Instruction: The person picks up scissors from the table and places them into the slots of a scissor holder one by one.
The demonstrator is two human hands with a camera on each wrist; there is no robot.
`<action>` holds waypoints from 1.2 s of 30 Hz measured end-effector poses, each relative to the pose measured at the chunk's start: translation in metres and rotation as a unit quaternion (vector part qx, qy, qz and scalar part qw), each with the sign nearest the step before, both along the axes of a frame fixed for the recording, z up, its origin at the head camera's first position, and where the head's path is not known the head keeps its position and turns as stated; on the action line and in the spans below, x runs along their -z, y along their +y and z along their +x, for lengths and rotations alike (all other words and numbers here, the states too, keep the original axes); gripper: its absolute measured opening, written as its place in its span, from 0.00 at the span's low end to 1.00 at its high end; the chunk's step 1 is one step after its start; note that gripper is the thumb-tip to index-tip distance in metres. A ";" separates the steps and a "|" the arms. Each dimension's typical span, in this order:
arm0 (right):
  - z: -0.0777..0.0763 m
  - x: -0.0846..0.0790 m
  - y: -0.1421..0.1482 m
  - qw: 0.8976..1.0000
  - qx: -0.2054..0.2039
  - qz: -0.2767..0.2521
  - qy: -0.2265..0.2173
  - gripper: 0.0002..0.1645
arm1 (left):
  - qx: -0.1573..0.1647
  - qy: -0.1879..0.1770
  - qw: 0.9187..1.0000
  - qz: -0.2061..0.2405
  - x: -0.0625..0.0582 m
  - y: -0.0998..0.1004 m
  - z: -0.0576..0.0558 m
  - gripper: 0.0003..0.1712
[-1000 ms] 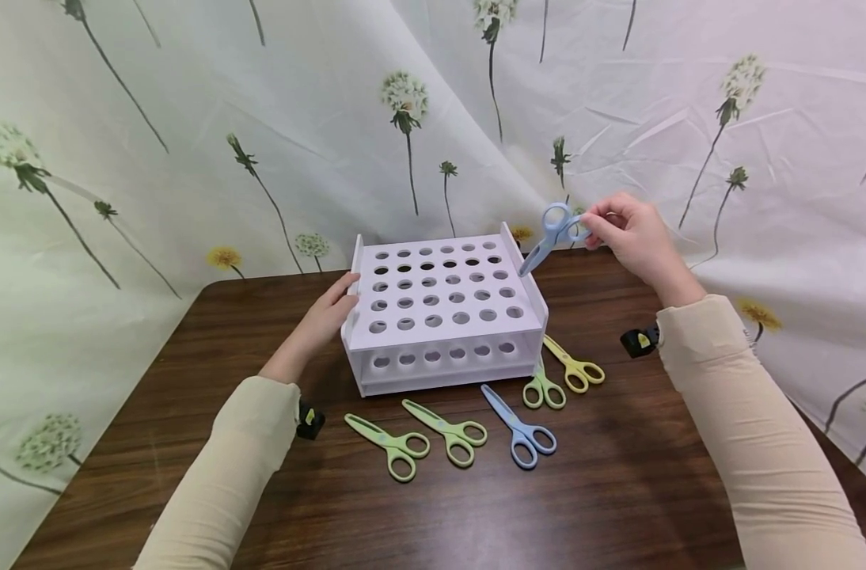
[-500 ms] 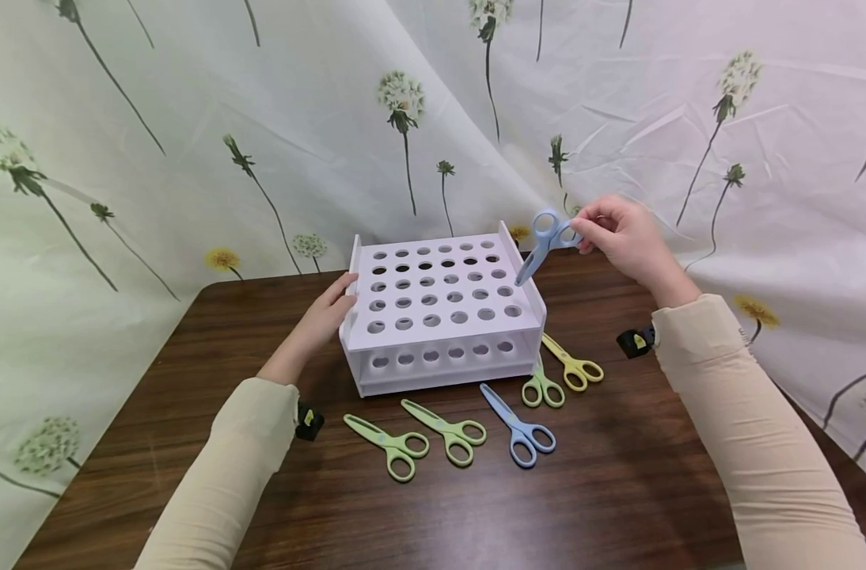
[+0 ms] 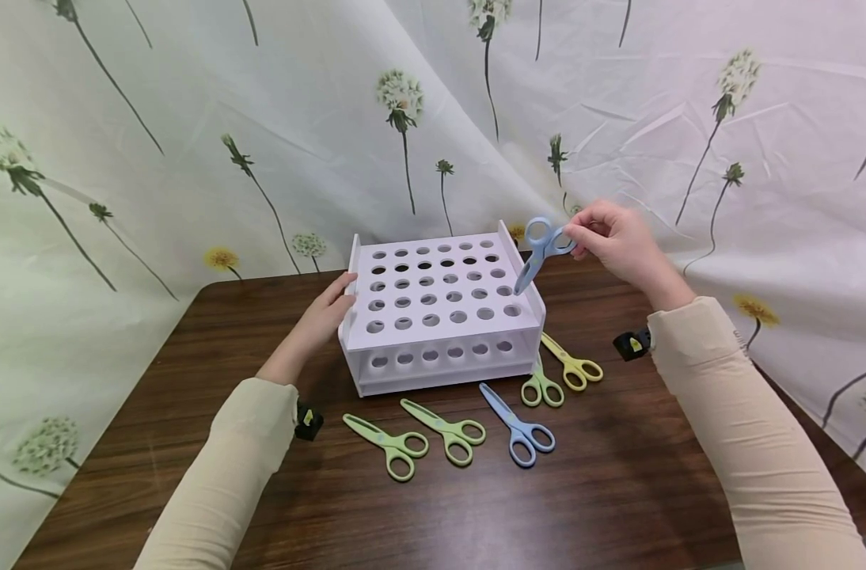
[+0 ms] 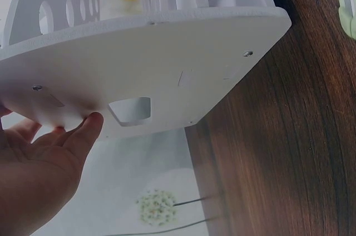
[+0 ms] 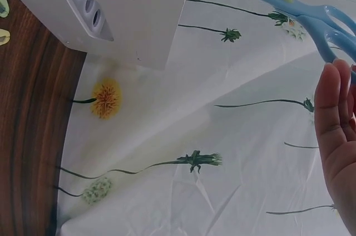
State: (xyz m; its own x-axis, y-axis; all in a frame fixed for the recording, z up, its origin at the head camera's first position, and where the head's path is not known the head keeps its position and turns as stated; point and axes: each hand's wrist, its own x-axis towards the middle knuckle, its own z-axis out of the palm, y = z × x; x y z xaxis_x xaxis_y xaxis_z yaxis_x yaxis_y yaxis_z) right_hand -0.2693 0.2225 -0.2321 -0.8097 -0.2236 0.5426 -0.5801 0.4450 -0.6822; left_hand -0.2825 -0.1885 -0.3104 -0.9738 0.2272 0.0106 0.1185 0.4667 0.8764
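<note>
We see the right hand (image 3: pixel 613 240) pinching one loop of a pair of blue scissors (image 3: pixel 537 258) between thumb and fingers, the blade slanting down and to the left of those fingertips. Its tip shows over the right end of the white rack (image 3: pixel 415 291), but we cannot tell whether it touches the top or hovers above a hole. The right wrist view cuts the blade off at the upper edge and the loops at the right, with part of the hand lost there too.

The left hand (image 3: pixel 324 312) rests its fingers, slightly spread, against the rack's left side wall; in the left wrist view some run out past the left edge, so we cannot make out every tip.

Closer to us than either hand's fingers lie a first green pair (image 3: pixel 388 442), a second green pair (image 3: pixel 446 429) and a spare blue pair (image 3: pixel 515 423). Below the right fingers are yellow scissors (image 3: pixel 571 365) and a third green pair (image 3: pixel 539 378), its blade largely hidden by the rack. The wrist views catch only cut-off bits of green.

Under the fingers we have a dark wood-grain table (image 3: pixel 305 514), with a faint sheen nearest us. Beyond them hangs a pale, creased cloth (image 3: pixel 298 87) printed with dandelions. The beige sleeves (image 3: pixel 750 427) run out of the frame.
</note>
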 end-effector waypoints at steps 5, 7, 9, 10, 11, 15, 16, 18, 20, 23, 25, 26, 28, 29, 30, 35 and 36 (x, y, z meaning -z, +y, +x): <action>0.018 -0.011 -0.011 1.000 -0.010 0.008 0.000 0.06 | 0.001 0.011 1.000 -0.010 0.007 -0.002 -0.005 0.30; 0.022 -0.012 -0.013 1.000 -0.015 0.011 0.000 0.06 | 0.001 0.011 1.000 -0.011 0.007 -0.002 -0.005 0.30; 0.022 -0.011 -0.014 1.000 -0.018 0.013 -0.002 0.06 | 0.001 0.011 1.000 -0.010 0.007 -0.001 -0.005 0.30; 0.022 -0.010 -0.014 1.000 -0.020 0.012 -0.005 0.06 | 0.001 0.012 1.000 -0.009 0.007 -0.001 -0.005 0.30; 0.022 -0.010 -0.014 1.000 -0.024 0.008 -0.008 0.06 | 0.000 0.012 1.000 -0.009 0.007 -0.001 -0.004 0.30; 0.021 -0.007 -0.015 0.999 -0.034 -0.005 -0.019 0.05 | 0.000 0.015 1.000 -0.008 0.007 -0.001 -0.004 0.30; 0.021 -0.006 -0.015 0.999 -0.035 -0.008 -0.021 0.05 | 0.000 0.016 1.000 -0.008 0.007 -0.001 -0.004 0.30; 0.020 -0.005 -0.016 0.999 -0.037 -0.012 -0.024 0.05 | 0.001 0.017 1.000 -0.009 0.007 -0.001 -0.004 0.30; 0.021 -0.005 -0.016 0.999 -0.037 -0.011 -0.024 0.05 | 0.000 0.017 1.000 -0.011 0.007 -0.002 -0.004 0.30; 0.020 -0.004 -0.017 0.999 -0.034 -0.007 -0.025 0.05 | -0.002 0.015 1.000 -0.015 0.007 -0.002 -0.005 0.30; 0.021 -0.003 -0.017 0.999 -0.032 0.000 -0.024 0.05 | -0.004 0.010 1.000 -0.011 0.002 0.000 0.000 0.30; 0.021 -0.003 -0.017 0.999 -0.030 0.004 -0.024 0.05 | -0.004 0.006 1.000 -0.008 -0.001 0.002 0.003 0.29; 0.021 -0.002 -0.018 0.999 -0.027 0.010 -0.025 0.05 | -0.004 -0.001 1.000 0.001 -0.005 0.003 0.006 0.29; 0.021 -0.001 -0.018 0.999 -0.025 0.012 -0.024 0.05 | -0.003 -0.003 1.000 0.004 -0.005 0.003 0.006 0.29; 0.022 -0.001 -0.018 0.999 -0.024 0.014 -0.024 0.05 | -0.004 -0.004 1.000 0.006 -0.005 0.003 0.006 0.29; 0.020 0.004 -0.018 0.999 -0.029 0.011 -0.025 0.05 | -0.005 0.009 1.000 -0.004 0.007 -0.001 -0.004 0.30; 0.020 0.004 -0.019 0.999 -0.029 0.010 -0.025 0.05 | -0.006 0.010 1.000 -0.005 0.007 -0.001 -0.004 0.30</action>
State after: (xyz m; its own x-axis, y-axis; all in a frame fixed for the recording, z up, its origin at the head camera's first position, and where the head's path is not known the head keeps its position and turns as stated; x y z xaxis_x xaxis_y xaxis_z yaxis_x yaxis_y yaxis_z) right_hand -0.2493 0.2040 -0.2364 -0.8210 -0.2821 0.4963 -0.5707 0.4251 -0.7025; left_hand -0.2864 -0.1898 -0.3178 -0.9762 0.2151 0.0283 0.1305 0.4778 0.8687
